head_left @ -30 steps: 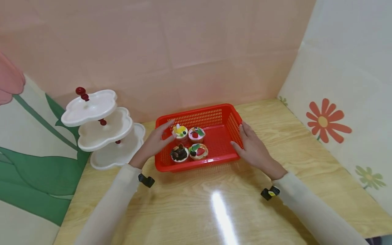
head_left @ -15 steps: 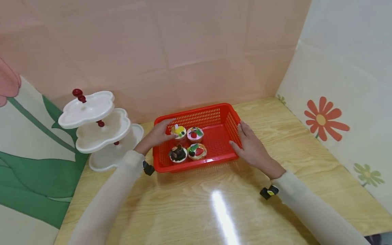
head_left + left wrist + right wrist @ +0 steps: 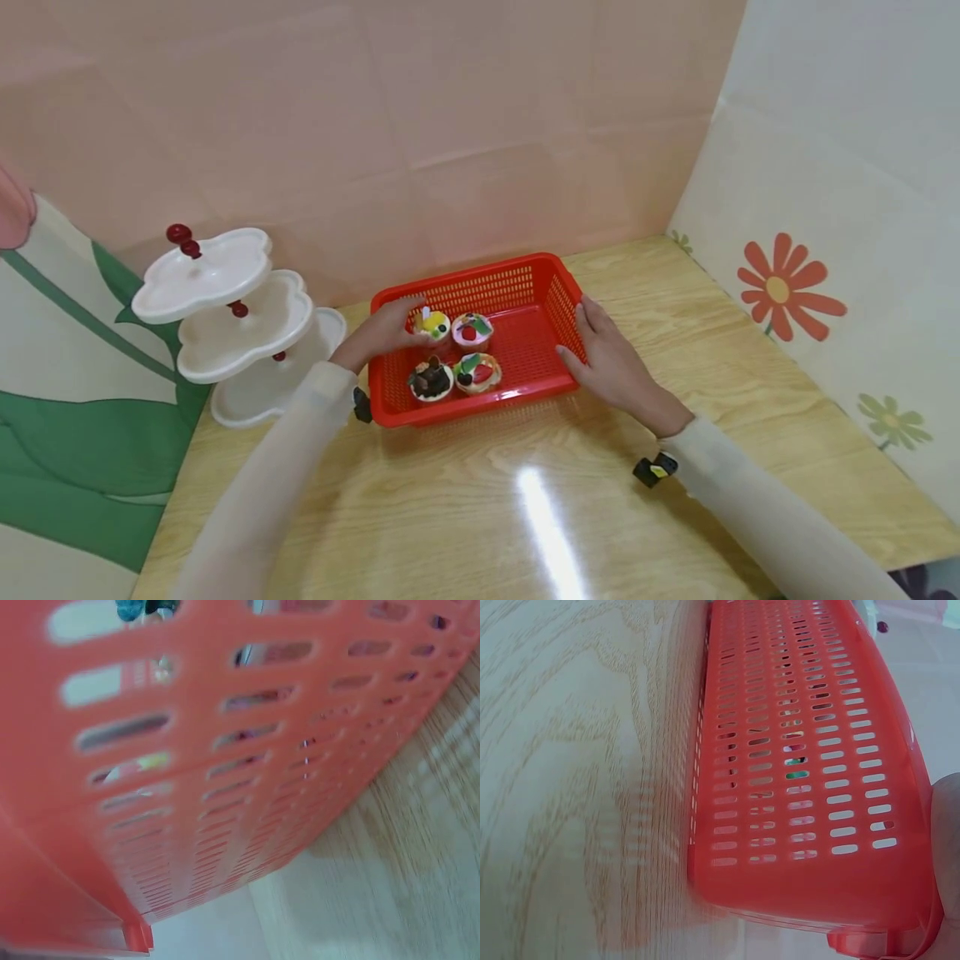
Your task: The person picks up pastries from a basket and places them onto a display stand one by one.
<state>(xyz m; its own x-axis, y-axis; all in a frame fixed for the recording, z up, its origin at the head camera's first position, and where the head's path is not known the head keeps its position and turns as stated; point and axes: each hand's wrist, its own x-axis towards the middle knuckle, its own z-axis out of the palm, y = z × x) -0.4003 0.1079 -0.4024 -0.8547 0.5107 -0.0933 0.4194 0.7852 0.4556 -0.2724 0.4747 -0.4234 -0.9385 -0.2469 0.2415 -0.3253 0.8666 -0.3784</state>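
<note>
A red plastic basket [image 3: 536, 333] with slotted walls stands on the table, several decorated cupcakes in its left half. My left hand [image 3: 384, 332] reaches over the basket's left side, thumb and fingers around the cupcake with yellow topping [image 3: 433, 323]. Beside that one sits a pink-topped cupcake [image 3: 472, 331]. Nearer the front are a chocolate cupcake [image 3: 431, 378] and a strawberry-topped cupcake [image 3: 477, 373]. At the basket's right wall, my right hand [image 3: 617, 363] holds the rim, thumb on the inner side. The left wrist view shows only the basket's slotted wall [image 3: 187, 742] and table, with the hand out of sight.
A white three-tier stand [image 3: 243, 329] with red knobs is left of the basket. A pink backdrop [image 3: 480, 125] rises behind, and a flower-printed panel [image 3: 840, 208] borders the right. Wooden tabletop [image 3: 450, 508] extends in front.
My left hand has moved in over the basket's left rim and closed its thumb and fingers around the yellow-topped cupcake. The right hand stays at the right rim.
</note>
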